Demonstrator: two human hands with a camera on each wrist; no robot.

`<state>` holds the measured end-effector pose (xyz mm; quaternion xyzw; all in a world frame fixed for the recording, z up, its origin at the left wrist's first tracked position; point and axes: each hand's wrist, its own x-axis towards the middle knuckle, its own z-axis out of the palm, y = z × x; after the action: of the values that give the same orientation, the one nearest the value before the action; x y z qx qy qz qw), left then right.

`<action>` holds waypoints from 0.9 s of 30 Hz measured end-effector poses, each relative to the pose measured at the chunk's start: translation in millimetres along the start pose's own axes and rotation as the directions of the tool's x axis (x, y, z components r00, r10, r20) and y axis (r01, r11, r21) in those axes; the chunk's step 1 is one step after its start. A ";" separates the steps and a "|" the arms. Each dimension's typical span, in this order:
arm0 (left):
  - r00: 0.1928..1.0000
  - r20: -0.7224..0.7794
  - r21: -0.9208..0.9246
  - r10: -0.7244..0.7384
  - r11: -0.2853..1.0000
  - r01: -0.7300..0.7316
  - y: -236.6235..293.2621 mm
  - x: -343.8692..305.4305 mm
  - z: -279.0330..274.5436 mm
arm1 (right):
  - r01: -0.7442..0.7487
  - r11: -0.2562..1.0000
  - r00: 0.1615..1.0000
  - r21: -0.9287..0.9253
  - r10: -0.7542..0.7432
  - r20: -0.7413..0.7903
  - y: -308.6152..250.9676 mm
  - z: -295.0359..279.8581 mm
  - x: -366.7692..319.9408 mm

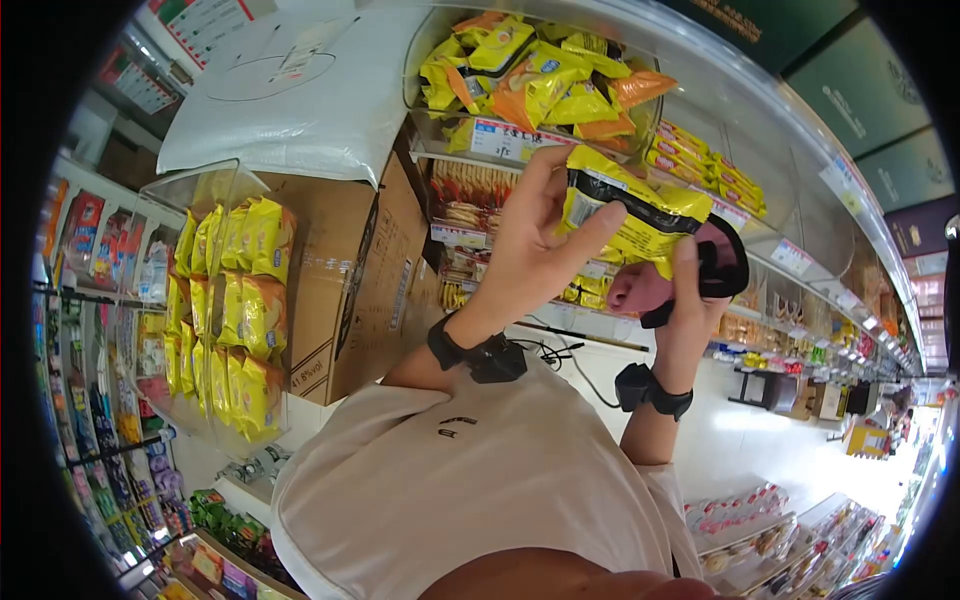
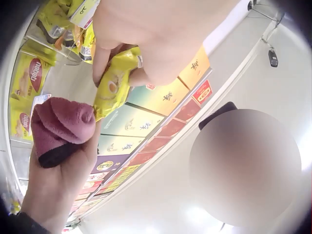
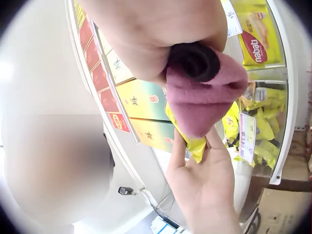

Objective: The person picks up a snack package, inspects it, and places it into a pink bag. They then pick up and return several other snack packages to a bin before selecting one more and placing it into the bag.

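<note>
In the head view, a yellow snack packet [image 1: 640, 215] with a black band is held up before the shelf. My left hand [image 1: 545, 235] grips its left end, the thumb lying across the front. My right hand [image 1: 692, 305] is at the packet's right end, its thumb against the wrapper. That same hand holds a folded pink cloth [image 1: 645, 288] with a black edge. In the right wrist view, the bunched cloth [image 3: 207, 97] covers part of the packet [image 3: 195, 146]. From the left wrist, the packet [image 2: 116, 83] appears edge-on between the two hands.
A clear bin of similar yellow packets [image 1: 545, 85] sits above the hands. Another clear rack of yellow packets [image 1: 240, 320] stands left, beside a cardboard box [image 1: 335, 270] under a white package [image 1: 290, 100]. Green boxes [image 1: 865, 90] line the top shelf. Black cables [image 1: 550, 352] hang below the hands.
</note>
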<state>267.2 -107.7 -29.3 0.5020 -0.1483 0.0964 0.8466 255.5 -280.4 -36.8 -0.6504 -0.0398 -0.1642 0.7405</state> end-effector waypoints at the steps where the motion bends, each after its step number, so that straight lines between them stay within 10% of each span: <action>1: 1.000 0.011 0.046 0.025 0.999 -0.025 1.3 2.9 1.3 | -0.034 0.989 0.999 0.143 0.038 -0.028 1.9 -1.0 5.8; 3: 0.985 0.073 0.015 0.153 0.988 -0.155 -2.8 8.8 8.3 | -0.118 0.942 0.978 0.314 0.165 -0.128 -1.4 -0.9 17.5; 6: 0.917 0.237 0.189 0.322 0.910 -0.369 -12.1 14.9 21.9 | -0.282 0.740 0.955 0.611 0.156 0.252 -0.4 -12.7 27.8; 8: 0.844 0.412 0.471 0.344 0.712 -0.520 -5.3 17.4 26.6 | -0.296 0.938 0.951 0.182 0.307 -0.033 6.1 -17.1 18.7; 10: 0.860 0.410 0.442 0.306 0.757 -0.480 -2.8 14.4 23.8 | -0.176 0.984 0.984 0.000 0.176 0.021 9.6 -31.2 18.0; 13: 0.840 0.455 0.378 0.297 0.789 -0.484 -3.3 3.1 15.9 | 0.007 0.998 0.978 -0.063 0.007 0.209 7.1 -52.7 21.5; 17: 0.574 0.601 0.457 0.556 0.350 -0.818 4.8 -1.4 16.1 | 0.178 0.981 0.945 -0.081 -0.147 0.293 20.0 -72.1 25.2; 23: 0.568 0.370 0.578 0.735 0.296 -0.760 31.3 -10.1 -7.7 | 0.028 0.985 0.927 -0.171 0.039 0.373 5.9 -75.8 35.9; 27: 0.468 0.094 0.895 0.879 0.130 -0.426 22.6 14.4 -29.7 | -0.023 0.995 0.995 -0.097 0.032 0.099 9.9 -67.7 25.2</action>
<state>278.2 -70.6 -19.2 0.6691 -0.0877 0.6461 0.3565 271.7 -350.3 -49.5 -0.6931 -0.0602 -0.1228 0.7077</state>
